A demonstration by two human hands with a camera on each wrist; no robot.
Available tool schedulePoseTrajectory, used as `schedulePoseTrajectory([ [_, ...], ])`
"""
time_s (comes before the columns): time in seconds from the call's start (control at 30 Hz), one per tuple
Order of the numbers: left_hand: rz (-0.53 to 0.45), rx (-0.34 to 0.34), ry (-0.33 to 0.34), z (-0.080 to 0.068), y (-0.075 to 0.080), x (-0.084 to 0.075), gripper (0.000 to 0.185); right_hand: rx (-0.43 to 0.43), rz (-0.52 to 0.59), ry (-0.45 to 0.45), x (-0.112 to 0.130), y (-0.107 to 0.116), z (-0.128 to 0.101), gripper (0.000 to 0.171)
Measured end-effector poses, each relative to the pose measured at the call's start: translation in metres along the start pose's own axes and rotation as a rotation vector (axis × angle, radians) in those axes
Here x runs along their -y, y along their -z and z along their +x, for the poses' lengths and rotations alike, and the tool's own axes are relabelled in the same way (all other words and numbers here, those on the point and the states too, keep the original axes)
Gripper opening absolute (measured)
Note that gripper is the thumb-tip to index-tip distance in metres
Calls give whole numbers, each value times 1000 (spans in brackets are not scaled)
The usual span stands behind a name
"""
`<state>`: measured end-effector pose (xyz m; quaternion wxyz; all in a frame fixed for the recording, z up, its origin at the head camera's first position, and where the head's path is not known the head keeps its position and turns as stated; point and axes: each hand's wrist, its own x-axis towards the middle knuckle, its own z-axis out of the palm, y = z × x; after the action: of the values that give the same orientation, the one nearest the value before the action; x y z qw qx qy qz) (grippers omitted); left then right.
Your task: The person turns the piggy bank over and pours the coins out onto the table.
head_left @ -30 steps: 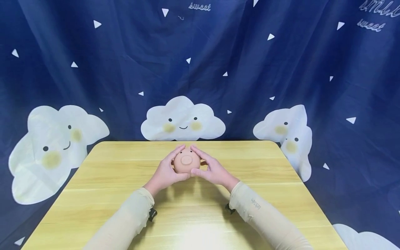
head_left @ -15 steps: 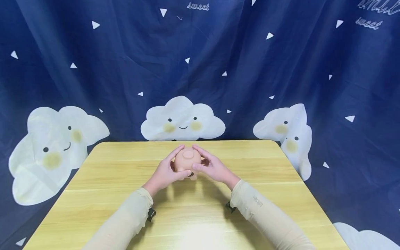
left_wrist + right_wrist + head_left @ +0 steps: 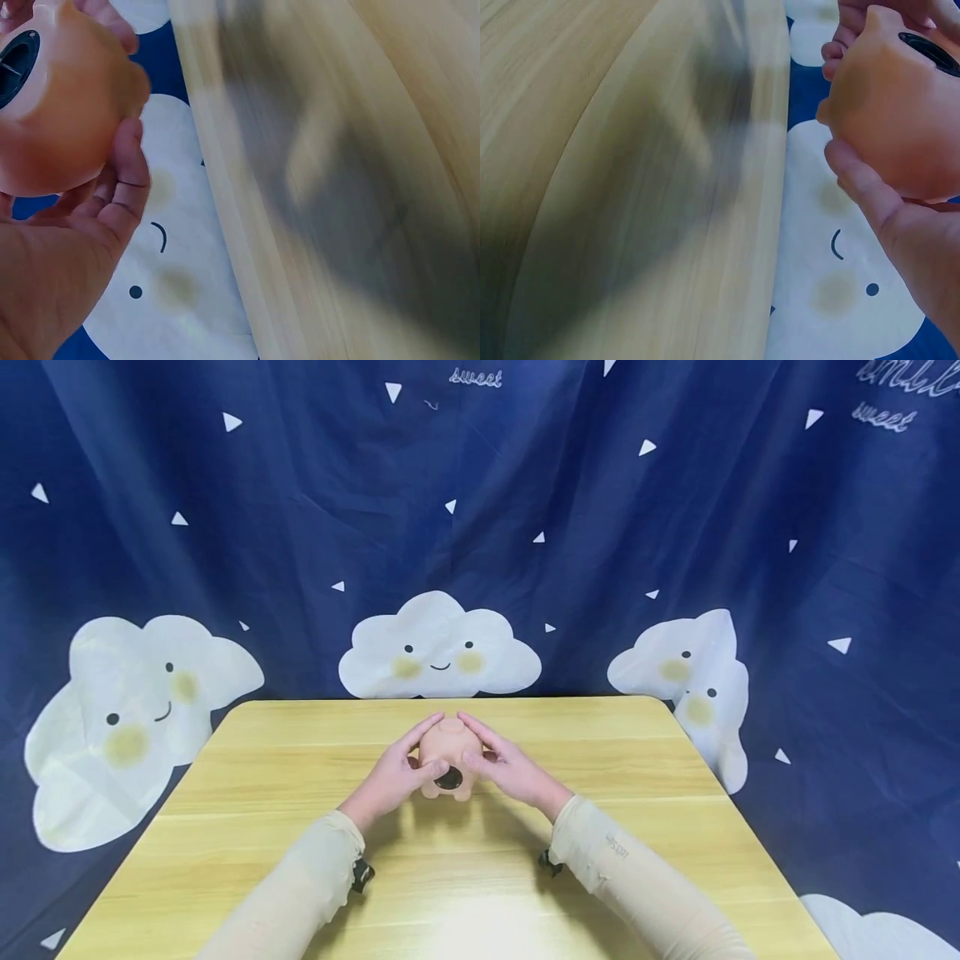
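Note:
A round pink piggy bank (image 3: 450, 745) is held between both hands above the far part of the table. Its snout tips up and away, and the underside with a round black plug (image 3: 449, 778) and stubby feet faces the head camera. My left hand (image 3: 396, 768) grips its left side, thumb near the plug and fingers curved round the body. On the opposite side my right hand (image 3: 513, 768) holds it the same way. Both wrist views show the piggy bank (image 3: 67, 120) with fingers round it; the plug (image 3: 930, 52) appears there too.
The wooden table (image 3: 615, 827) stretches under both forearms, its far edge close behind the hands. A dark blue curtain (image 3: 300, 527) with white clouds hangs behind it. Shadows of the arms fall on the tabletop.
Between both hands the piggy bank has turned, snout rolling up and away, so its underside and black plug have come into view. The hands have stayed in nearly the same place.

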<state>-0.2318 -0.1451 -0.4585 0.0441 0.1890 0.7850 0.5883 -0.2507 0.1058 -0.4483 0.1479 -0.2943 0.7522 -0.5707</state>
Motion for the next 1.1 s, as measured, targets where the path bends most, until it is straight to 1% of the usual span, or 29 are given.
schedulePoseTrajectory([
  [0.07, -3, 0, 15, 0, -1, -1, 81, 10, -28, -10, 1, -1, -1, 80],
  [0.13, -19, 1, 26, -1, -2, -2, 81, 11, -29, -13, 2, -1, -1, 87],
  [0.2, -39, -3, 30, -2, -2, -2, 78, 9, -9, -11, 2, -1, 0, 88],
  [0.37, -120, -4, 9, -5, -3, -4, 68, 16, 93, -14, 2, 0, -1, 82],
  [0.5, -198, -11, -2, -6, -4, -4, 64, -8, 148, -12, 1, 0, -1, 73],
  [0.6, -228, -35, -2, -5, -5, -4, 60, -14, 171, -8, 2, 0, 0, 67],
  [0.73, -221, -88, 11, -3, -6, -5, 55, 3, 191, -8, 4, 0, 2, 64],
  [0.77, -214, -103, 18, -3, -7, -6, 54, 10, 194, -9, 4, 0, 2, 65],
  [0.83, -193, -128, 31, -3, -8, -5, 51, 20, 173, -13, 5, -1, 2, 75],
  [0.93, -173, -156, 58, -2, -8, -4, 50, 43, 128, -5, 5, -2, 2, 97],
  [1.0, -170, -152, 76, -3, -7, -3, 50, 50, 98, -1, 5, -2, 2, 108],
  [1.03, -177, -146, 86, -3, -7, -3, 50, 53, 92, 2, 5, -3, 2, 111],
  [1.1, -182, -124, 99, -3, -6, -2, 51, 47, 75, 0, 3, -3, 2, 111],
])
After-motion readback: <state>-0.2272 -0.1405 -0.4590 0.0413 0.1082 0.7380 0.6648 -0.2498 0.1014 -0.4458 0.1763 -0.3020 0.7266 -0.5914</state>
